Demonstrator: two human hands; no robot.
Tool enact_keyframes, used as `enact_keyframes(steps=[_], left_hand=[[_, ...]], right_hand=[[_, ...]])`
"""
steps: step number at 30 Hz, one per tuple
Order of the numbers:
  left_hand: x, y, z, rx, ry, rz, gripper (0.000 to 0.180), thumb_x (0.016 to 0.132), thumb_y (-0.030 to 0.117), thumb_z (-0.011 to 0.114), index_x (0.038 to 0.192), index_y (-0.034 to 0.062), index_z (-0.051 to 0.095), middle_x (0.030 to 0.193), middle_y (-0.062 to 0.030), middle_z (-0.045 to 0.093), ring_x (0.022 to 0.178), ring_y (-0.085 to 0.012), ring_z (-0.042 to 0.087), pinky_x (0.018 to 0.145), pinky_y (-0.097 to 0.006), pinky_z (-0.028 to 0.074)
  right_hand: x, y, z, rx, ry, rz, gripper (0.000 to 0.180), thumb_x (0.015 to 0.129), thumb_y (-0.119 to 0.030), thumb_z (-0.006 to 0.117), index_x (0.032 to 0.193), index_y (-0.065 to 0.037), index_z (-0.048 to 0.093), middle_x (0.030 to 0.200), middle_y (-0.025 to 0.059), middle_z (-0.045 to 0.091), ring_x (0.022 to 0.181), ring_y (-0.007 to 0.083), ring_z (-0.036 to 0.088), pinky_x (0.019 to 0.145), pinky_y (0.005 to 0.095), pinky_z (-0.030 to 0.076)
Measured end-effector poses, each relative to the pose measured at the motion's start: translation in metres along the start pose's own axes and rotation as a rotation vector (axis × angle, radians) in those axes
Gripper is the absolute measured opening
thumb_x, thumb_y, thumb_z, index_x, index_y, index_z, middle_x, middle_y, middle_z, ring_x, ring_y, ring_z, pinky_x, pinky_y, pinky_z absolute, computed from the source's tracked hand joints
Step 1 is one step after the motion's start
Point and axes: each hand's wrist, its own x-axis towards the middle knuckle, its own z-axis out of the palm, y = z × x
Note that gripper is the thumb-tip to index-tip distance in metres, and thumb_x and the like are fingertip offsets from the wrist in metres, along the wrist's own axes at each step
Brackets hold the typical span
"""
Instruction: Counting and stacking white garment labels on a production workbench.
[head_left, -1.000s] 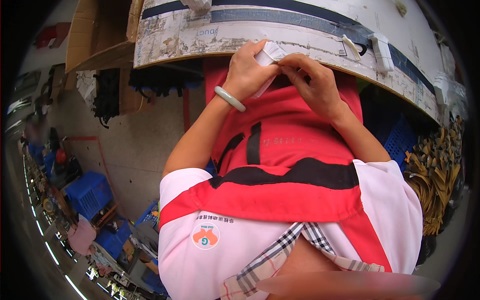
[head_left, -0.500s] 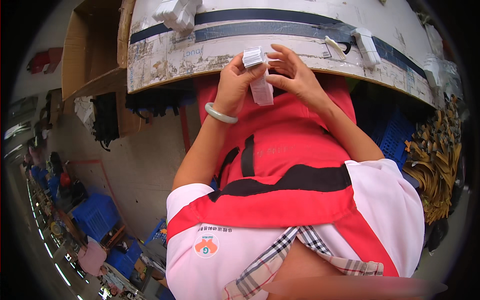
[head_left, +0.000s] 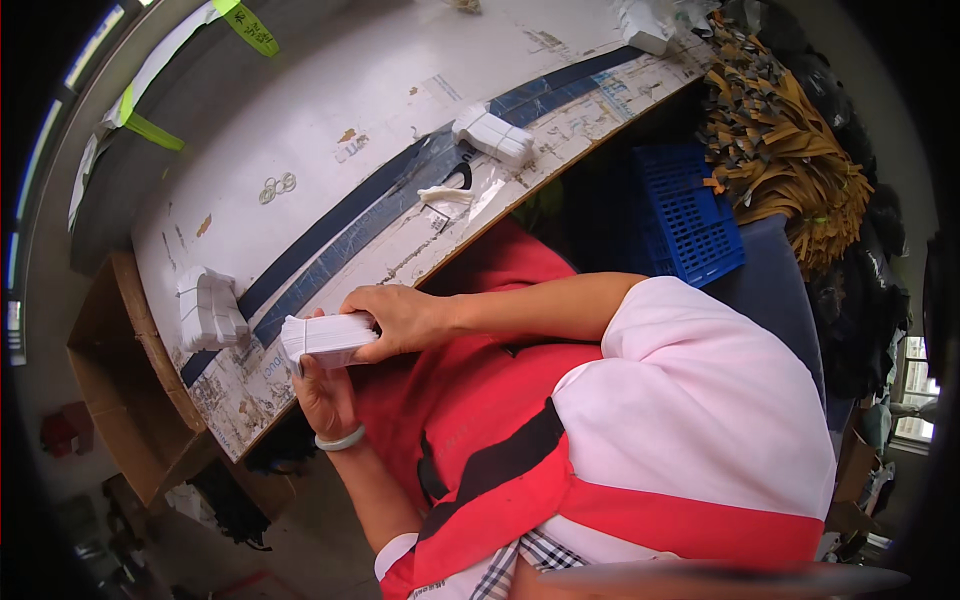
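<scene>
A thick stack of white paper labels [head_left: 330, 338] lies lengthwise between my two hands at the front edge of the table. My left hand [head_left: 328, 402], with a pale bangle at the wrist, supports its left end from below, thumb against its side. My right hand [head_left: 402, 318] is wrapped round the other end, thumb along the near side and fingers over the far side. A banded bundle of white labels [head_left: 208, 308] rests on the table just left of the stack.
The worn white table [head_left: 330, 150] carries dark blue tape strips [head_left: 340, 215], rubber bands [head_left: 278, 188], a white strip [head_left: 446, 194] and another label bundle [head_left: 495, 137]. An open cardboard box [head_left: 125, 375] stands left. Right of me are a blue basket [head_left: 690, 215] and brown straps [head_left: 790, 150].
My view has turned, showing more of the table's right side. The right hand, earlier open beside the labels, has closed on them. The stack now lies sideways between both hands.
</scene>
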Motion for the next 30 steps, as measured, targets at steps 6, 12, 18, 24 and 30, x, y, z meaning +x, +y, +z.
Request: enact_keyframes(steps=[6,12,18,24,30], left_hand=[[0.020,0.032,0.000,0.943,0.029,0.131,0.087,0.079,-0.001,0.078,0.153,0.0065,0.033,0.142,-0.0158,0.049,0.134,-0.0264,0.048,0.113,-0.040,0.037],[0.053,0.024,0.044,1.852,-0.244,0.443,0.084,0.066,0.019,0.088,0.141,0.0045,0.051,0.136,-0.0177,0.055,0.127,-0.0354,0.052,0.111,-0.044,0.037],[0.070,0.016,0.025,2.038,-0.373,0.385,0.066,0.070,0.021,0.081,0.130,0.0040,0.060,0.120,-0.0144,0.062,0.121,-0.0310,0.055,0.112,-0.045,0.032],[0.081,0.004,0.038,2.069,-0.434,0.347,0.060,0.071,0.024,0.080,0.125,0.0058,0.062,0.114,-0.0133,0.064,0.115,-0.0293,0.057,0.107,-0.043,0.033],[0.084,-0.002,0.046,2.082,-0.379,0.351,0.057,0.071,0.024,0.079,0.123,0.0075,0.063,0.109,-0.0130,0.065,0.111,-0.0293,0.058,0.105,-0.042,0.034]], right_hand=[[0.039,0.028,-0.057,-0.500,-0.034,-0.302,0.052,0.075,-0.025,0.076,0.117,-0.001,0.059,0.113,0.0164,0.062,0.110,0.0359,0.059,0.095,0.0431,0.048],[0.061,0.042,-0.073,-0.581,-0.168,-0.261,0.057,0.078,-0.030,0.079,0.125,-0.004,0.059,0.119,0.0155,0.062,0.114,0.0343,0.057,0.101,0.0422,0.045],[0.071,0.035,-0.085,-0.377,-0.195,-0.192,0.054,0.083,-0.037,0.079,0.125,-0.007,0.064,0.116,0.0120,0.065,0.108,0.0266,0.059,0.099,0.0384,0.046],[0.159,0.051,-0.104,-0.343,0.077,-0.094,0.023,0.092,-0.018,0.072,0.114,-0.009,0.072,0.106,0.0076,0.071,0.095,0.0163,0.066,0.089,0.0304,0.052],[0.215,0.087,-0.098,-0.719,0.357,-0.233,0.014,0.088,-0.017,0.067,0.095,-0.005,0.071,0.095,0.0113,0.068,0.095,0.0320,0.065,0.084,0.0416,0.052]])
